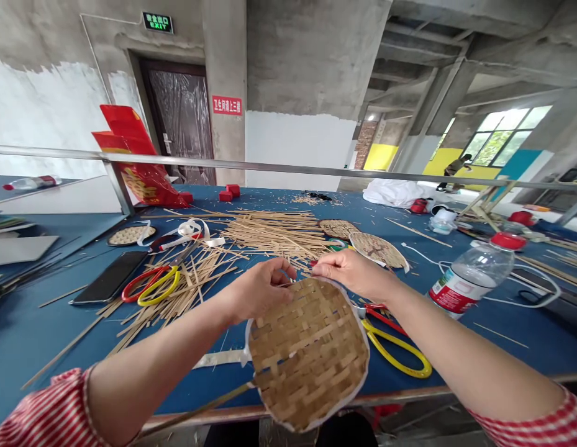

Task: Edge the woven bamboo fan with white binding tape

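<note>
A round woven bamboo fan with white trim along its edge is tilted up at the table's front edge. Its thin stick handle points down to the left. My left hand is closed on the fan's upper left rim, fingers curled over it. At the top edge, my right hand pinches the rim with thumb and forefinger; fingertips are partly hidden. A white strip trails from the left side of the fan. Scissors with red and yellow handles lie beside it, partly under my right forearm.
Bamboo strips are piled behind my hands. Another pair of scissors and a black phone lie left. Decorated fan pieces rest beyond my right hand. A plastic bottle stands right. A metal rail crosses behind.
</note>
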Demonstrator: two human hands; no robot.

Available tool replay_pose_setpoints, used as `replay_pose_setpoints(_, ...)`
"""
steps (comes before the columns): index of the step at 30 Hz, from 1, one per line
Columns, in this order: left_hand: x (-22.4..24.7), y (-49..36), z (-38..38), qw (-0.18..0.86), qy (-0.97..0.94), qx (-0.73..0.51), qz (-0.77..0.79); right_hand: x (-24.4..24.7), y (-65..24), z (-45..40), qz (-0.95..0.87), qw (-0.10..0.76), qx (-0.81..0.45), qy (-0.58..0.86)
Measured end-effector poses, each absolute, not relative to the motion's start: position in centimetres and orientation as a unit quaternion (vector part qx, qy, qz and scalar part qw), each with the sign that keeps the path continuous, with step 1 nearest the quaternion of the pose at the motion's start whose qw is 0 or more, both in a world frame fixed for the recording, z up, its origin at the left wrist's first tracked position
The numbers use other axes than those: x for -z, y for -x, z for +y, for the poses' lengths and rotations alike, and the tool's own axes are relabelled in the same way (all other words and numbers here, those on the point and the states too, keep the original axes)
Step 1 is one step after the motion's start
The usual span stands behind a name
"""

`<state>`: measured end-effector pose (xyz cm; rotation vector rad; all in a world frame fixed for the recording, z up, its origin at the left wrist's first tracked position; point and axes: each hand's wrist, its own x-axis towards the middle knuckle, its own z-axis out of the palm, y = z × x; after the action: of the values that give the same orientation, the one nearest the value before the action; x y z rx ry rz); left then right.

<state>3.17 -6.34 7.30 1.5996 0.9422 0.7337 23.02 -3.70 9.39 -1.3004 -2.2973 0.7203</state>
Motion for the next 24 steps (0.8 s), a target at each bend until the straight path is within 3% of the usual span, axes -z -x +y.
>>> replay_pose_setpoints(9,-6.5,-1.8,-8.9,0.601,-0.663,-0.158,0.418,-4.4,-22.2,-8.8,-0.753,0.207,-0.370,0.503)
replay_pose_setpoints(24,-3.5,-3.1,-10.7,0.630,-0.648,-0.110,0.413,-1.0,-22.4,-13.1,-0.740,0.213,-0.376,0.516)
